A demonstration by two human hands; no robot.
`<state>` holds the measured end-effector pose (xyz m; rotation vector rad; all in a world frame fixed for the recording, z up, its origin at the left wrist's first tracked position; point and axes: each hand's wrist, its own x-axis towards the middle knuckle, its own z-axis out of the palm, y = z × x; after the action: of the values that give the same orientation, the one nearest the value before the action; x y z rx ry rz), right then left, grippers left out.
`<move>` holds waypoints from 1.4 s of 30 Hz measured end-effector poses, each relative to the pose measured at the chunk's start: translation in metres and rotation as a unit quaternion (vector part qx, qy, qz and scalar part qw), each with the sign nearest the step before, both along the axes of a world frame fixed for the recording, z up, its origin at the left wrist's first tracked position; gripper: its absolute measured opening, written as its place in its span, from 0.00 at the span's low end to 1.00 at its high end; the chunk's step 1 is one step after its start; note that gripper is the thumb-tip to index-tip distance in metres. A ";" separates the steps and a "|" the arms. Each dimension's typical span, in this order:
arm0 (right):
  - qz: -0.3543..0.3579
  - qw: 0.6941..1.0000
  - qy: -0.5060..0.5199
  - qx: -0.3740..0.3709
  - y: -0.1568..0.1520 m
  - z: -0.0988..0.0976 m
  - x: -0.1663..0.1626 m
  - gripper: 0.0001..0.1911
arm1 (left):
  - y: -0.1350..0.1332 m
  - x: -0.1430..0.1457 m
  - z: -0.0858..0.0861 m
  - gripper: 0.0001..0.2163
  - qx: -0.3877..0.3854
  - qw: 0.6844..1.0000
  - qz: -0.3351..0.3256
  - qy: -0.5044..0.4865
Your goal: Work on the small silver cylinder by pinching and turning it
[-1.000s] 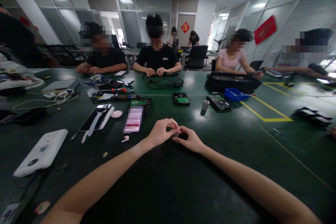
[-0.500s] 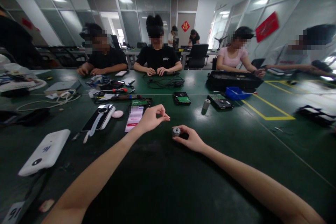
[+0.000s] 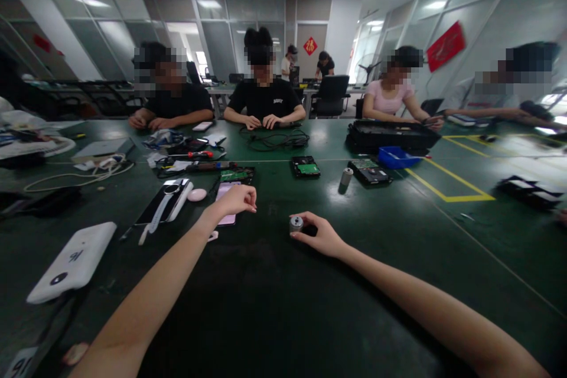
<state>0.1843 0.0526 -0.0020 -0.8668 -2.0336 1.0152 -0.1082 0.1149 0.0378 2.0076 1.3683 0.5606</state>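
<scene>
My right hand (image 3: 321,235) rests on the dark green table, with thumb and fingers closed around a small silver metal cylinder (image 3: 296,224). The cylinder stands upright, and its round top has a dark spot in the middle. Above a phone with a pinkish screen (image 3: 227,220) hovers my left hand (image 3: 234,201). Its fingers are curled together and point down; whether anything is between them is hidden. A similar metal cylinder (image 3: 346,176) stands farther back to the right.
Hard drives (image 3: 305,166) lie beyond my hands, another (image 3: 371,171) beside a blue tray (image 3: 397,157). A white power bank (image 3: 73,261), a watch (image 3: 170,190) and a pink round case (image 3: 196,195) lie left. Several people sit across the table, near a black cable (image 3: 279,139).
My left hand has drawn back to the left, away from the metal cylinder, and is now over the phone. The right hand keeps its hold on the cylinder in the same place.
</scene>
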 end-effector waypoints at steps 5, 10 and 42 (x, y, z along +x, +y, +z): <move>-0.004 1.000 -0.008 0.002 -0.001 0.002 0.000 0.21 | 0.001 0.000 -0.003 0.12 -0.013 1.000 0.002 0.015; -0.003 1.000 -0.006 0.007 0.000 0.000 0.000 0.21 | 0.000 0.000 -0.003 0.13 -0.015 1.000 0.004 0.020; -0.007 0.999 -0.010 0.041 0.002 -0.005 -0.001 0.16 | -0.071 0.102 0.025 0.11 0.209 0.967 -0.141 -0.034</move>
<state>0.1834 0.0546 -0.0075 -0.8511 -2.0687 0.9114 -0.0062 0.0441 0.0627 2.4397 0.9523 0.8283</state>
